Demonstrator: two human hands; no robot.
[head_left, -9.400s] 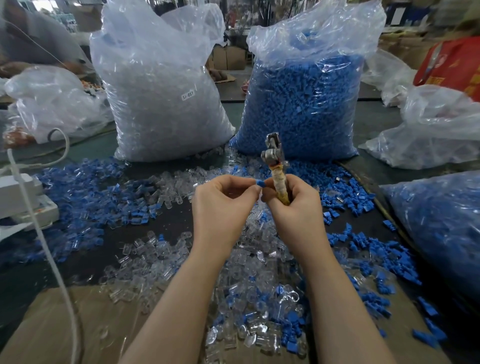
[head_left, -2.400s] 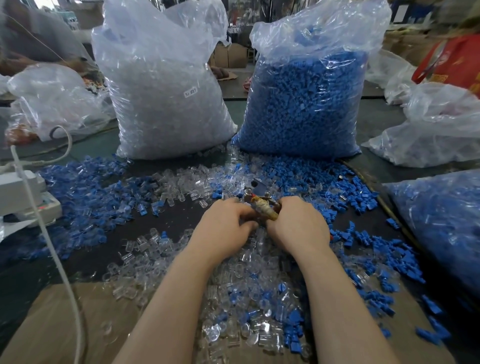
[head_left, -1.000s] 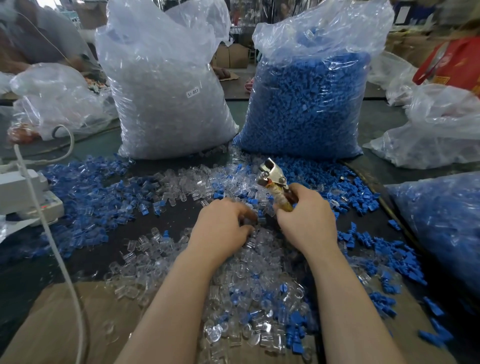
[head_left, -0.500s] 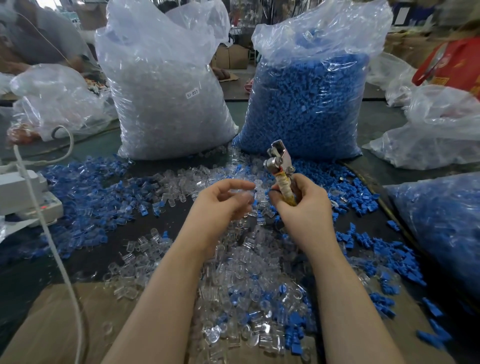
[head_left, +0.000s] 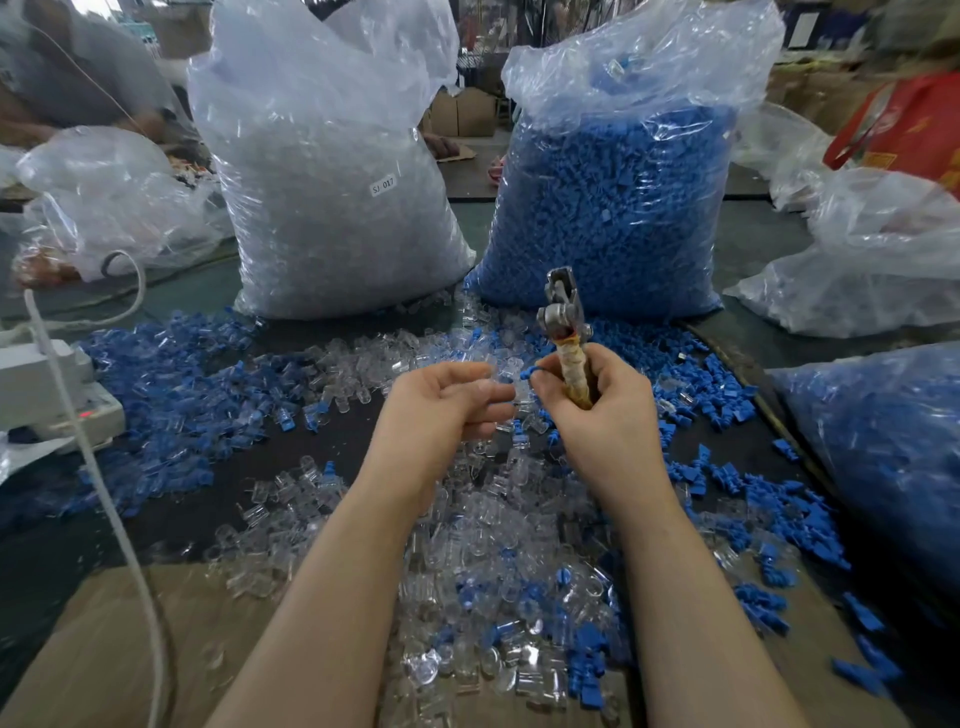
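My right hand (head_left: 602, 415) grips the taped handle of a small metal plier tool (head_left: 563, 322), its jaws pointing up, and pinches a small blue plastic piece (head_left: 529, 371) at its fingertips. My left hand (head_left: 441, 410) is raised just left of it, fingers curled around a small clear plastic piece (head_left: 506, 387). The two pieces are close together above the table. Beneath my hands lies a heap of loose clear plastic caps (head_left: 483, 561) mixed with blue pieces (head_left: 171, 384).
A big bag of clear caps (head_left: 332, 208) and a big bag of blue pieces (head_left: 613, 208) stand at the back. Another blue-filled bag (head_left: 883, 457) lies right. A white device (head_left: 47, 395) with a cable (head_left: 98, 467) sits left. Cardboard (head_left: 104, 649) covers the near edge.
Both hands have risen from the pile, where the left hand picked up a clear piece. The tool now stands more upright and the two hands have drawn closer together.
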